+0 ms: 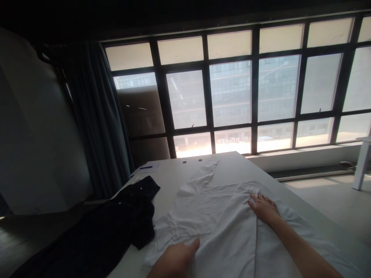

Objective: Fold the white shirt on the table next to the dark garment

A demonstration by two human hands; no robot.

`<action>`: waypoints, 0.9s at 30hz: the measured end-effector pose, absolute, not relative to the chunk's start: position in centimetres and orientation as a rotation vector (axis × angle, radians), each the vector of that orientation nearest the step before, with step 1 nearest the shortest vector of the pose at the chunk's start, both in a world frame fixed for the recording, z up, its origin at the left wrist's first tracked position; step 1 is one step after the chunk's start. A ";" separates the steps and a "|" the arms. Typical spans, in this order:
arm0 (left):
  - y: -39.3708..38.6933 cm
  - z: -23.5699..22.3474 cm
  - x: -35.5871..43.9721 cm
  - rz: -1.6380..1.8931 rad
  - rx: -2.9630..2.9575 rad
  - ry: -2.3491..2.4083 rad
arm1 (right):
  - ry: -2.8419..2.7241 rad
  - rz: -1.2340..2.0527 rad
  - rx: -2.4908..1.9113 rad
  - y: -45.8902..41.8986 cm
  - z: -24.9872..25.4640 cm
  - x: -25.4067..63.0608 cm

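Partly cut off below: left hand [176,259], white garment [224,227].

From 11 to 2 o'clock, the room is bounded by a broad window wall [187,102], divided into panes by dark frames [254,96]. Through the glass, a multi-storey building [230,79] can be seen, washed pale by strong daylight. Between 9 and 10 o'clock, the glazing is bordered by a blue-grey curtain [97,116], beyond which a wall [29,127] is left in shadow. At 12 o'clock, the ceiling [185,15] is sunk in darkness. A white tabletop [228,164] is placed toward 6 o'clock. At 3 o'clock, a white table leg [361,164] is seen, and the pale floor [324,199] is partly sunlit.
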State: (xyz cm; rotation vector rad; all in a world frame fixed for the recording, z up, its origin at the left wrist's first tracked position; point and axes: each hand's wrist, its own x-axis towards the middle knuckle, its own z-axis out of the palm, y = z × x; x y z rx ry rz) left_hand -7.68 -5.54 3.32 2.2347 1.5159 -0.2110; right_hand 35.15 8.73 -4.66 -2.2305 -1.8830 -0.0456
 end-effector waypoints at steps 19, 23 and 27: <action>-1.6 2.0 -10.9 0.073 2.195 1.582 | -2.247 0.301 -2.158 2.4 -0.5 23.7; 0.7 -0.7 -12.0 0.448 2.254 1.533 | -2.215 0.126 -1.903 5.8 -2.0 26.8; 1.6 -1.3 -12.2 0.728 2.194 1.495 | -2.129 0.017 -1.867 6.1 -2.0 27.9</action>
